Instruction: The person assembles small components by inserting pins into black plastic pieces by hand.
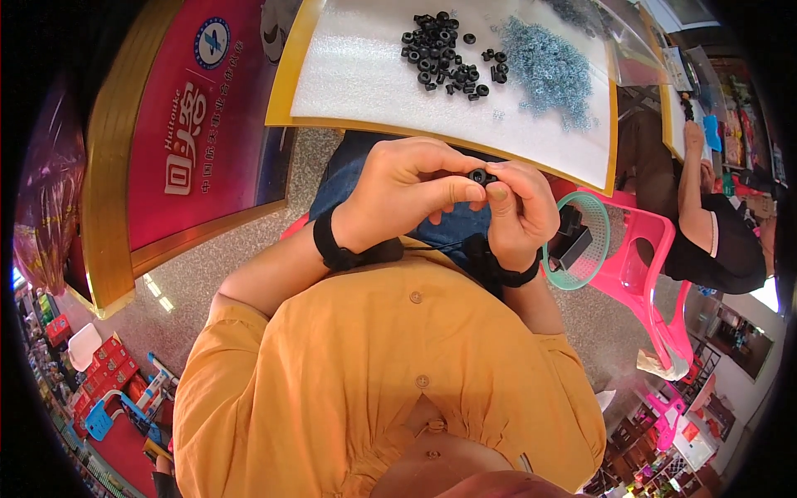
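Note:
A small black ring-shaped part (479, 176) is pinched between my two hands, just short of the table's near edge. My left hand (415, 187) grips it from the left with thumb and fingers. From the other side my right hand (523, 203) closes its thumb and fingertips on the same part; the fingers hide much of it. On the table lies a loose pile of similar black ring parts (432, 54), some of them scattered apart. Right of it spreads a heap of tiny clear bluish pieces (548, 70).
White foam sheeting covers the yellow-edged table (349, 83). Near my right wrist, a green mesh basket (599, 241) holding black boxes rests on a pink plastic chair (639, 249). A red printed panel (199, 124) stands left. Another person (718, 236) works at a table far right.

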Available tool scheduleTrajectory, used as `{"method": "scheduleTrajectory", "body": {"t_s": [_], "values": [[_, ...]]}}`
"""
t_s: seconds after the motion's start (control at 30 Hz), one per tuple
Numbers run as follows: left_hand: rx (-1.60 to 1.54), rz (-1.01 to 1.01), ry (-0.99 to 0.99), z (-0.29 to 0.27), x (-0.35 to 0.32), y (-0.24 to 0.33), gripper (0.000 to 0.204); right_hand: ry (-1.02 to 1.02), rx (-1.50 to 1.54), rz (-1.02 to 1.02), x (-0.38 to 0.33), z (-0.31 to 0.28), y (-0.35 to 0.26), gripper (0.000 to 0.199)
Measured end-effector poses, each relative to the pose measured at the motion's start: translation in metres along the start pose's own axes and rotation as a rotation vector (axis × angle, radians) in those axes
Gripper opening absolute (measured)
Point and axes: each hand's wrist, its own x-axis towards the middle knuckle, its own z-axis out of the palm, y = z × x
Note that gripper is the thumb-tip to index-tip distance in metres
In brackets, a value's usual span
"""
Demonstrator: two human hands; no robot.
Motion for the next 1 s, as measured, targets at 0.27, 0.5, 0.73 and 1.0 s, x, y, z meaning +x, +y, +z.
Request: {"method": "scheduleTrajectory", "body": {"t_s": [0.27, 0.5, 0.73, 1.0], "values": [[0.369, 0.47, -0.037, -0.013, 0.013, -0.011, 0.034, 0.015, 0.785, 0.571, 0.006, -0.004, 0.004, 0.058], [0.625, 0.611, -0.088, -0.007, 0.012, -0.024, 0.034, -0.118, 0.922, 1.107, 0.019, 0.001, 0.011, 0.075], [0.625, 0.576, -0.151, 0.002, 0.013, -0.036, 0.032, 0.0, 0.779, 1.033, 0.006, 0.021, 0.025, 0.078], [0.644, 0.667, -0.103, 0.007, 0.016, -0.045, 0.034, 0.073, 0.821, 0.995, -0.001, 0.025, 0.038, 0.075]]}}
